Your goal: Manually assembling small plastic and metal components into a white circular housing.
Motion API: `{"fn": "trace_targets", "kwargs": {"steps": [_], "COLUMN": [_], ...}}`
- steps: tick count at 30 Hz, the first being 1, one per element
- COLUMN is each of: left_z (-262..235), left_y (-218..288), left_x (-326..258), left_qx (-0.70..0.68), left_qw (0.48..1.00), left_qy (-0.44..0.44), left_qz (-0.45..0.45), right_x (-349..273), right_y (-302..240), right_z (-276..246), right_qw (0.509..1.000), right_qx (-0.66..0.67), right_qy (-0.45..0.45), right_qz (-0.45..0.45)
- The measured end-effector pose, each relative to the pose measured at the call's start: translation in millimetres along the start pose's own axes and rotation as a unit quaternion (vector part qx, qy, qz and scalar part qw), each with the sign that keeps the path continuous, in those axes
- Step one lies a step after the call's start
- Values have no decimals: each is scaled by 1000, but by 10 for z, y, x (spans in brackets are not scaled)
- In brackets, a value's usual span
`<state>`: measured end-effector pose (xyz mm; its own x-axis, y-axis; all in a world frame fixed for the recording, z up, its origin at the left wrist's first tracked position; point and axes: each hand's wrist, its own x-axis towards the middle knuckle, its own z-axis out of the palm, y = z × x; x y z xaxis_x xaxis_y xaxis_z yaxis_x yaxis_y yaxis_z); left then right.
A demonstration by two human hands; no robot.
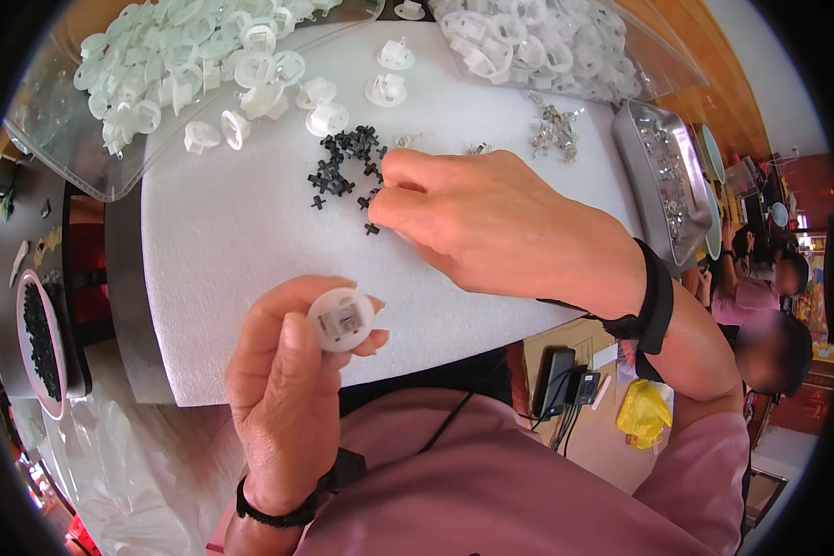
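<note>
Between the thumb and fingers of my left hand [292, 371] is a round white plastic part [341, 321], its disc face turned up with a small rectangular recess in the middle. My right hand [491, 227] reaches over the white foam sheet [241, 241], fingers pinched together at the right side of a heap of small black cross-shaped pieces [343, 153]. Its fingertips are mostly hidden behind the hand, so anything between them cannot be seen. A few crosses lie loose beside those fingers.
Clear trays of white plastic parts stand at the far left [171, 65] and far right [537, 42]. Several white parts [328, 119] and small metal pieces [554, 128] lie on the foam. A metal tray [663, 176] stands right; a pink-rimmed bowl [58, 371] of black pieces, left. People sit beyond.
</note>
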<state>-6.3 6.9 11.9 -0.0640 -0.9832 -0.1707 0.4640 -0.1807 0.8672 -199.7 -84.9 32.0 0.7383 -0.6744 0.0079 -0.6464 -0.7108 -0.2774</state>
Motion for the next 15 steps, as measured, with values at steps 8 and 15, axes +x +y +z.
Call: {"fn": "trace_targets", "kwargs": {"steps": [8, 15], "left_z": [18, 2], "left_y": [-86, -92], "left_x": [127, 110], "left_qx": [-1, -10], "left_qw": [1000, 1000], "left_qy": [2, -8], "left_qz": [-18, 6], "right_x": [-26, 99], "right_y": [5, -189], "right_z": [-22, -26], "right_qw": [1000, 998], "right_qx": [7, -49], "right_qy": [-2, 8], "right_qz": [10, -29]}}
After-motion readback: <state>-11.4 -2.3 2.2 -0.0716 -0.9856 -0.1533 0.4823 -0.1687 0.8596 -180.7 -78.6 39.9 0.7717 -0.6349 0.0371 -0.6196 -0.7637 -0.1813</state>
